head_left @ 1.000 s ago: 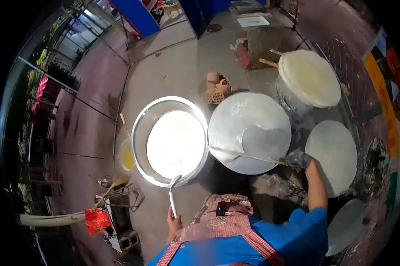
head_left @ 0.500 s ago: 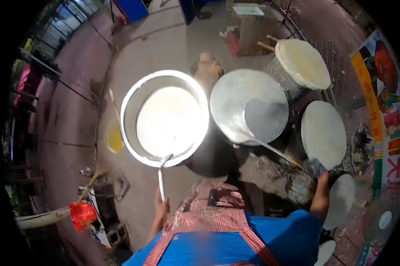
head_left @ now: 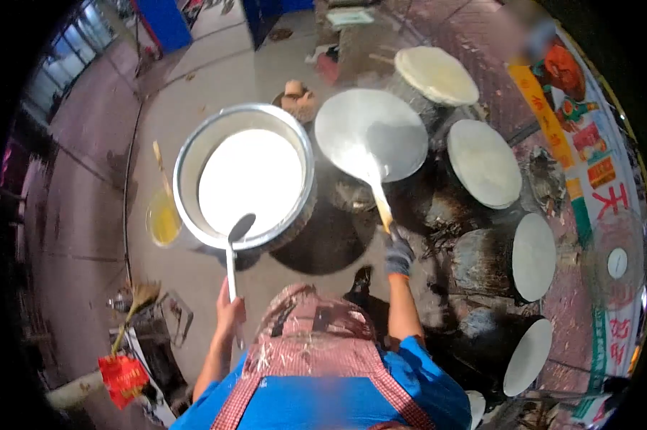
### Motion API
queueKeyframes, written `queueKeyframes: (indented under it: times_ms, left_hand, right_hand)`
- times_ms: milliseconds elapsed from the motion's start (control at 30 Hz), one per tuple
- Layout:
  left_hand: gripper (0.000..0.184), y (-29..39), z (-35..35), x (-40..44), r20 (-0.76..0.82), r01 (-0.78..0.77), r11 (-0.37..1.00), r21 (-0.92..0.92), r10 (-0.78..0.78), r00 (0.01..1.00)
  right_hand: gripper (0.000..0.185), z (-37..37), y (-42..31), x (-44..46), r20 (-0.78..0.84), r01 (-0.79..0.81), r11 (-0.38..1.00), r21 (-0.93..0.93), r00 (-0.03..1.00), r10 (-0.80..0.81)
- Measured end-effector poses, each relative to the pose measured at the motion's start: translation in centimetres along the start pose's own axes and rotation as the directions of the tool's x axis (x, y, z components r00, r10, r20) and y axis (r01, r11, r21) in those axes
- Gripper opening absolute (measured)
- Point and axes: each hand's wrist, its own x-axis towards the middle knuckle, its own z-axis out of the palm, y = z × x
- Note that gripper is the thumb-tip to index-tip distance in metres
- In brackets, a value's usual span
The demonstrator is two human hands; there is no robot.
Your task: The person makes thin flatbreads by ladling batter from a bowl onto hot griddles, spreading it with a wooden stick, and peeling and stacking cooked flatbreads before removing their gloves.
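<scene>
My left hand (head_left: 230, 314) is closed around the pale handle of a ladle (head_left: 242, 227). The ladle's dark bowl is over the near rim of a large metal pot (head_left: 306, 161), which holds white batter-like liquid (head_left: 252, 179). In a dark grey glove, my right hand (head_left: 399, 256) grips the wooden handle of a long metal spatula (head_left: 382, 203). The spatula reaches onto the near part of a round grey griddle (head_left: 338, 132) right of the pot. Glare blurs its head, so its exact shape and contact are hard to see.
More round plates stand along the right: one bears pale flat rounds (head_left: 438, 75), another (head_left: 485, 165) sits nearer. Sooty stove drums (head_left: 481, 265) stand beneath. Left of the pot is a container of yellow liquid (head_left: 164, 222) with a stick. A printed banner (head_left: 592, 150) edges the right side.
My right hand has swung left and inward, turning the spatula's handle from slanting right to nearly straight toward me. My left hand still holds the ladle at the pot's near rim. The view has shifted.
</scene>
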Motion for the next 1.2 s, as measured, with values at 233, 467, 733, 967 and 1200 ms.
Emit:
queueKeyframes:
  times_ms: [233,467,733,967,1200]
  left_hand:
    - [0.065,-2.0,0.3,-2.0,0.207,0.198,0.882,-0.429,-0.118,0.971]
    - [0.063,-1.9,2.2,-3.5,0.278,0.280,0.824,-0.493,-0.156,0.948]
    - [0.059,0.2,6.1,-1.6,0.362,0.388,0.784,-0.485,-0.223,0.905]
    - [0.051,1.2,9.0,0.3,0.328,0.478,0.788,-0.388,-0.366,0.871]
    - [0.027,1.5,11.4,3.2,0.384,0.557,0.760,-0.335,-0.430,0.817]
  right_hand:
    - [0.037,2.5,-5.6,2.6,-0.051,0.177,0.982,-0.061,0.982,-0.180]
    - [0.030,-3.2,2.5,7.5,-0.323,0.203,0.979,0.033,0.929,-0.182]
    - [0.041,-5.2,0.8,7.3,0.105,-0.012,0.999,-0.033,0.994,0.015]
    - [0.036,-4.5,-1.7,8.1,-0.139,0.159,0.987,-0.009,0.977,-0.159]
    - [0.040,-6.4,4.6,16.8,-0.138,0.076,0.988,0.133,0.989,-0.058]
